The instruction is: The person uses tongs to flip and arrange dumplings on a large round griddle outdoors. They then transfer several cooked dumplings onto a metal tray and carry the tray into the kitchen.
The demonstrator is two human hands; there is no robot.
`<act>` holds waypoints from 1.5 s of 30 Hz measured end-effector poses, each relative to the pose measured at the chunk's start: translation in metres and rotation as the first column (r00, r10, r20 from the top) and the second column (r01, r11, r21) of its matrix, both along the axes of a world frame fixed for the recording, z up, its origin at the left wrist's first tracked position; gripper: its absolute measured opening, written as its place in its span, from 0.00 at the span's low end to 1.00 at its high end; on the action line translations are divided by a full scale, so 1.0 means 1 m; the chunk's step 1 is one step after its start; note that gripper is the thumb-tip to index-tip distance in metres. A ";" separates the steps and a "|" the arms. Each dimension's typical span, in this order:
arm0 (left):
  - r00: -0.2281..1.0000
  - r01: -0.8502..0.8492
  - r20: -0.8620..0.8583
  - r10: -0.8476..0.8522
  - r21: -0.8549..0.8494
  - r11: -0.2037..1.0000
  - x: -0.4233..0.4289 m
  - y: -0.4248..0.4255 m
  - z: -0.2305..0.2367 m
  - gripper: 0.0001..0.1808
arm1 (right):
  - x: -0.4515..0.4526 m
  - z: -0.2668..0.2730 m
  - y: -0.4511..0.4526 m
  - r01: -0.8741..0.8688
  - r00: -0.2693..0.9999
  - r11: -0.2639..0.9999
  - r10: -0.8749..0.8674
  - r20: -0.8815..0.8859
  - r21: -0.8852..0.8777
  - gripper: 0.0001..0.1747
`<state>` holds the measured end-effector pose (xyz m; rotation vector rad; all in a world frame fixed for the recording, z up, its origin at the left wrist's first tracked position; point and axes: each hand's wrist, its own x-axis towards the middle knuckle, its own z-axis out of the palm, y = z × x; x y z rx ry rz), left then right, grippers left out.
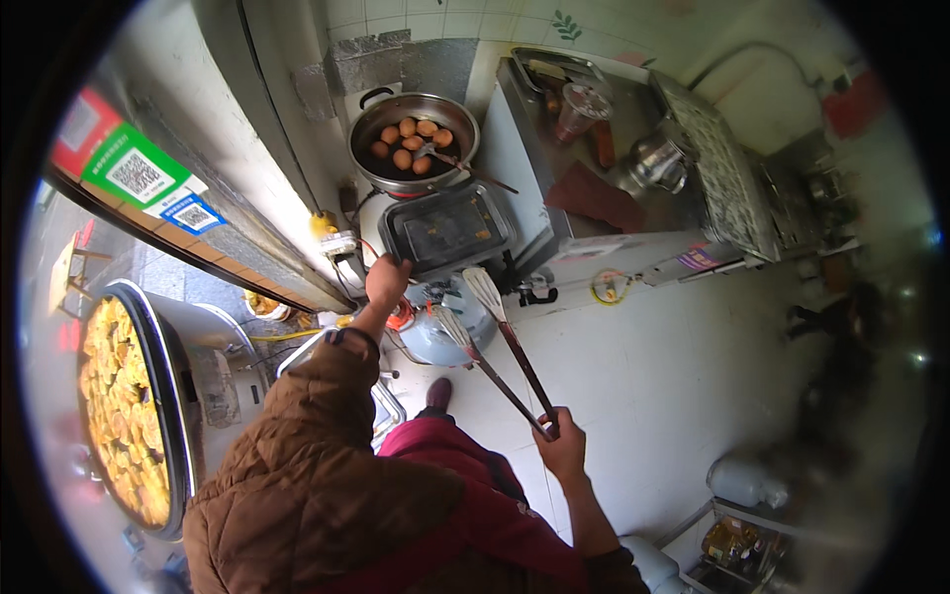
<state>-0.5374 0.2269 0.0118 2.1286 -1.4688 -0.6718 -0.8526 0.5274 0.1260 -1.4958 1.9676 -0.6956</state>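
Note:
My left hand (387, 284) grips the near left corner of a dark rectangular metal tray (449, 230), which has small food crumbs on it. In my right hand (560, 443) is a pair of long metal tongs (519, 361), held near the hinge end, with its two flat tips apart. Those tips are over a pale blue gas cylinder (475, 327), as seen from above. Beyond the tray stands a two-handled steel pan (358, 132) with several brown eggs (408, 128) in dark liquid. A spoon (475, 172) leans over its rim.
A large round cooker (159, 416) full of yellow food pieces stands at the left. A metal counter (594, 197) at the upper right holds a steel jug (657, 160), a plastic cup (582, 111) and a dark red cloth (590, 197). Another gas cylinder (742, 482) stands at lower right.

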 end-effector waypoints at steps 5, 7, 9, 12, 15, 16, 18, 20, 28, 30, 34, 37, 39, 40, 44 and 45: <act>0.966 -0.124 -0.232 0.115 -0.024 0.992 0.038 0.023 0.031 0.17 | -0.012 -0.006 -0.117 -0.302 0.953 0.932 0.293 -0.072 -0.200 0.13; 0.672 -0.254 -0.729 0.131 -0.061 0.965 0.049 0.054 0.041 0.11 | -0.008 -0.012 -0.167 -0.411 0.910 0.871 0.371 -0.187 -0.269 0.11; 0.519 -0.343 -0.841 0.153 -0.041 0.939 0.060 0.104 0.055 0.10 | -0.002 -0.017 -0.216 -0.507 0.860 0.754 0.475 -0.188 -0.417 0.11; 0.518 -0.437 -0.809 0.277 0.028 0.899 0.070 0.185 0.080 0.11 | 0.009 -0.030 -0.278 -0.619 0.762 0.624 0.623 -0.175 -0.477 0.10; 0.440 -0.639 -0.764 0.472 0.103 0.762 0.045 0.280 0.105 0.10 | 0.020 -0.049 -0.317 -0.728 0.654 0.483 0.703 -0.280 -0.487 0.12; 0.386 -0.694 -0.751 0.535 0.146 0.705 0.033 0.305 0.111 0.10 | 0.023 -0.056 -0.325 -0.759 0.618 0.467 0.737 -0.275 -0.453 0.12; 0.306 -0.768 -0.739 0.600 0.180 0.614 0.002 0.347 0.119 0.10 | 0.027 -0.067 -0.337 -0.780 0.584 0.412 0.749 -0.312 -0.471 0.11; 0.210 -0.818 -0.731 0.650 0.233 0.526 -0.027 0.374 0.124 0.10 | 0.026 -0.073 -0.345 -0.832 0.518 0.374 0.787 -0.334 -0.410 0.11; 0.132 -0.784 -0.813 0.567 0.265 0.561 -0.066 0.346 0.116 0.06 | 0.006 -0.047 -0.353 -0.784 0.565 0.387 0.769 -0.298 -0.485 0.12; 0.169 -0.755 -0.831 0.530 0.236 0.611 -0.065 0.328 0.116 0.06 | 0.000 -0.029 -0.346 -0.790 0.575 0.424 0.763 -0.295 -0.443 0.11; 0.217 -0.703 -0.858 0.466 0.194 0.685 -0.052 0.286 0.114 0.06 | -0.018 0.016 -0.318 -0.693 0.652 0.466 0.731 -0.203 -0.550 0.14; 0.294 -0.625 -0.854 0.429 0.168 0.763 -0.038 0.248 0.100 0.08 | -0.040 0.045 -0.285 -0.624 0.679 0.515 0.730 -0.081 -0.588 0.13; 0.340 -0.553 -0.881 0.328 0.094 0.828 -0.036 0.221 0.085 0.12 | -0.055 0.057 -0.264 -0.603 0.689 0.578 0.725 0.005 -0.550 0.11; 0.525 -0.496 -0.784 0.331 0.035 0.868 -0.032 0.202 0.076 0.07 | -0.062 0.060 -0.254 -0.601 0.698 0.621 0.714 0.048 -0.504 0.12; 0.327 -0.336 -0.945 -0.025 -0.141 0.931 -0.039 0.125 0.039 0.10 | -0.085 0.070 -0.227 -0.562 0.744 0.716 0.656 0.125 -0.414 0.12; 0.226 -0.366 -0.971 0.078 -0.010 0.930 -0.037 0.107 0.036 0.09 | -0.091 0.073 -0.222 -0.555 0.754 0.728 0.644 0.127 -0.402 0.12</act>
